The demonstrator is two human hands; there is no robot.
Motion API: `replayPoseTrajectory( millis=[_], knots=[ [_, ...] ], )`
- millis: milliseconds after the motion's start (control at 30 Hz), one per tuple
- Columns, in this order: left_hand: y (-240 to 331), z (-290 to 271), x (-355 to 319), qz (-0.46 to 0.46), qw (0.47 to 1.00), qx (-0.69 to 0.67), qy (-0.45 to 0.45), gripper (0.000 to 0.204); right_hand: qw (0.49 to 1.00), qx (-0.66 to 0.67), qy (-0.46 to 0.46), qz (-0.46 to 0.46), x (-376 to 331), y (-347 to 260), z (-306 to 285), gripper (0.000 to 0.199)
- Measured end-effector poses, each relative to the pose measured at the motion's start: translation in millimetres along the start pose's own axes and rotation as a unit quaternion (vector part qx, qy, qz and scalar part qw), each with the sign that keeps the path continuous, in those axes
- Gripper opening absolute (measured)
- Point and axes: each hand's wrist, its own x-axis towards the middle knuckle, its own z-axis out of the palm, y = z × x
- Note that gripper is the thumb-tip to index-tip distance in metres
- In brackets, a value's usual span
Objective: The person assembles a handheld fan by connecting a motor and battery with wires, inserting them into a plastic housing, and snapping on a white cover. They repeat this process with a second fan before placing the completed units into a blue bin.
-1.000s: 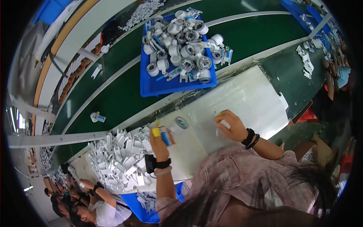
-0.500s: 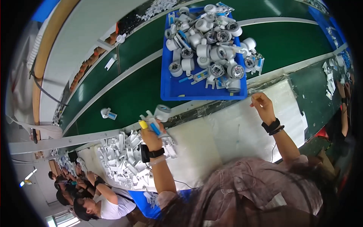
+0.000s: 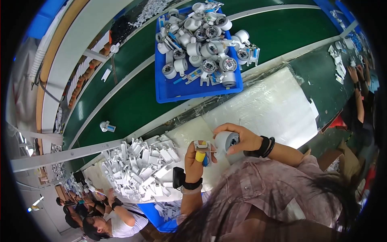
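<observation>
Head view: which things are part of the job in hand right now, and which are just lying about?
In hand:
- white cylinder part, right hand
- small white bracket, left hand

Lying about:
- blue tray of cylinder parts
- pile of white brackets
- lone white part on the green belt
- plastic sheet

Bright, even light falls from overhead onto my bench, and the shadows under my hands are soft and faint. The clear plastic sheet over the white work mat [image 3: 278, 109] throws pale glare. The long green conveyor belt [image 3: 133, 105] carries a whitish sheen along its length. The fisheye bends its straight edges into curves, and a black ring closes the frame. Detail smears toward the rim; my dark hair at the bottom is blurred.
</observation>
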Motion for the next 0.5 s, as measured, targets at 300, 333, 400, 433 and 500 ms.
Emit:
replayPoseTrajectory(
  millis=[300,333,400,433,500],
  knots=[
    [-1.6,9.9,-26.2,-0.006,0.992,0.123,0.025,0.015,0.993,-0.079,0.092,0.010,-34.8,-15.7,9.1,0.042],
    [-2.2,12.1,-29.0,0.002,0.991,0.131,0.027,0.016,0.991,-0.077,0.109,0.001,-37.0,-14.0,10.9,0.032],
    [-1.8,16.5,-33.5,-0.008,0.991,0.128,0.032,0.016,0.989,-0.084,0.117,0.021,-42.0,-12.3,12.9,0.028],
    [-1.9,18.3,-35.7,-0.021,0.991,0.124,0.038,0.016,0.987,-0.089,0.126,0.044,-44.5,-12.3,13.9,0.031],
    [-6.2,18.0,-41.2,-0.013,0.991,0.128,0.046,0.016,0.987,-0.069,0.130,0.063,-49.9,-15.2,18.5,0.036]
  ],
)
